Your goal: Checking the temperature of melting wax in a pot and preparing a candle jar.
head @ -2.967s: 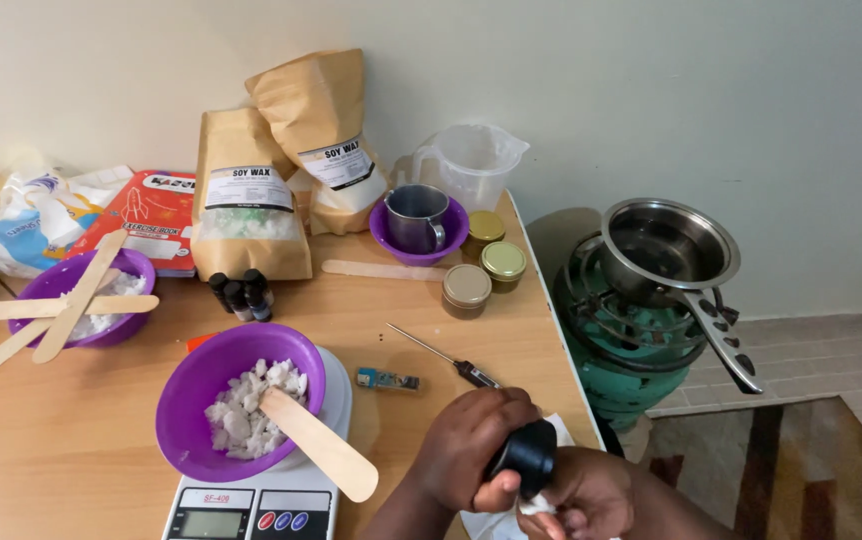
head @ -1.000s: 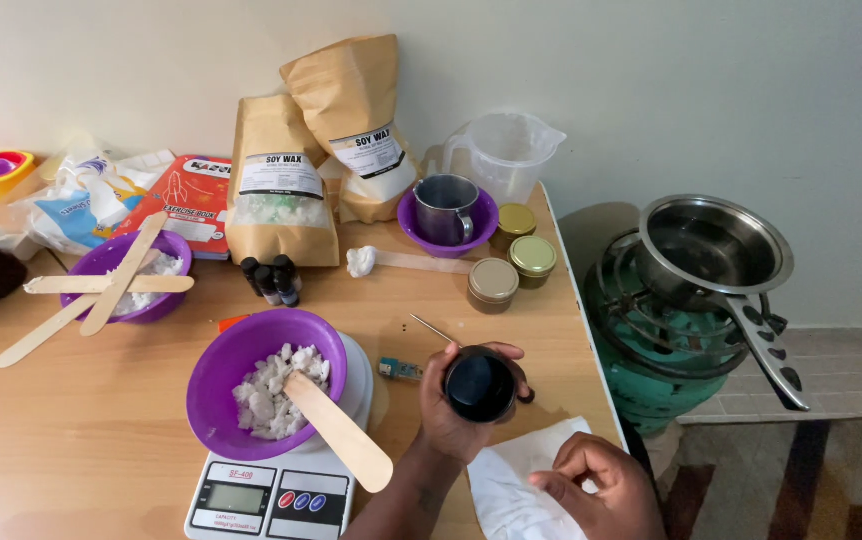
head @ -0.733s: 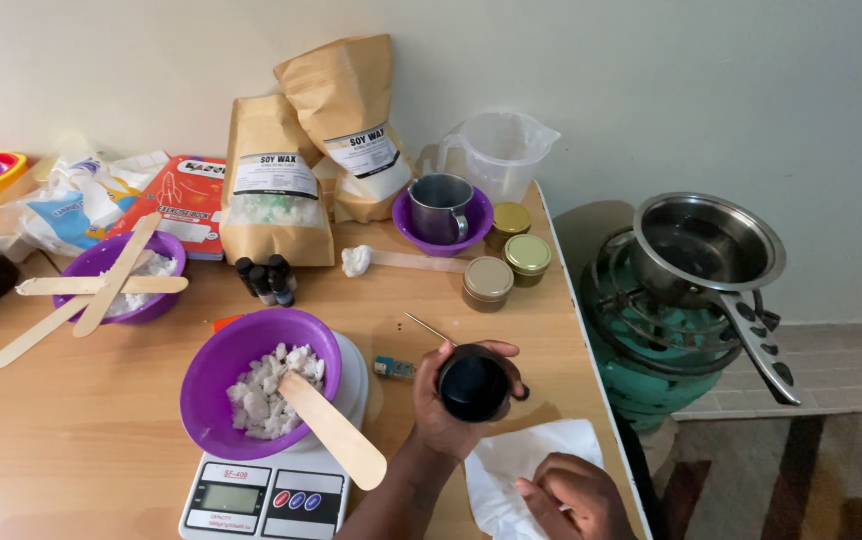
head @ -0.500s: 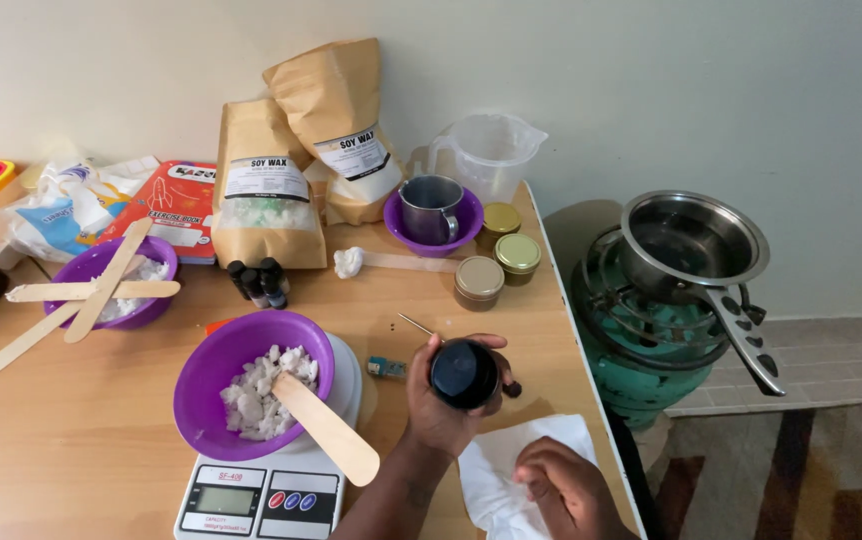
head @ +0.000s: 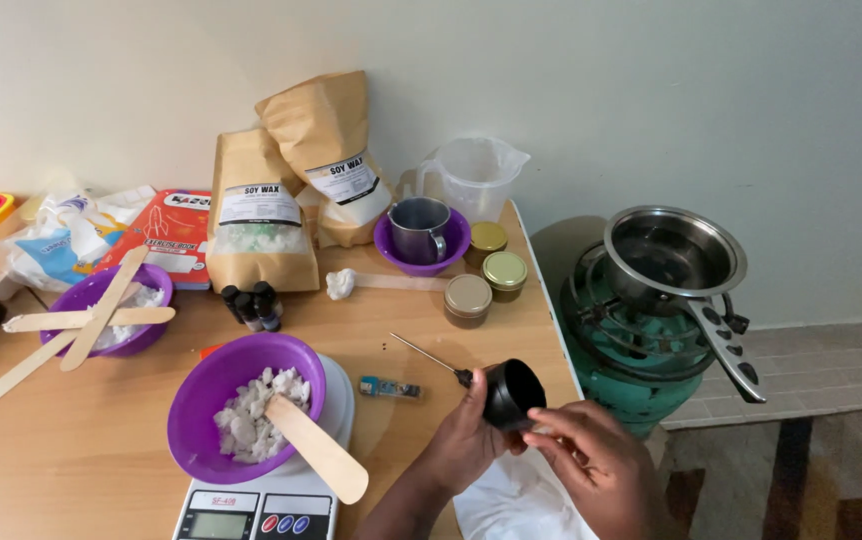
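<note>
Black jar (head: 511,393) empty, tilted sideways

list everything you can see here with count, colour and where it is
black cup: 1, black, tilted in the left hand, near table edge
purple bowls: 3, purple; one with white chunks and a wooden spatula on the scale, one at left with wooden sticks, one at back under a metal mug
scale: 1, white, front
paper bags: 2, brown, back by wall
lidded jars: 3, gold lids, right of table
measuring jug: 1, clear, back
small bottles: about 3, dark, before bags
white cloth: 1, under the hands
pot: 1, steel, on green stove
left hand: holds cup
right hand: touching cup's rim
</note>
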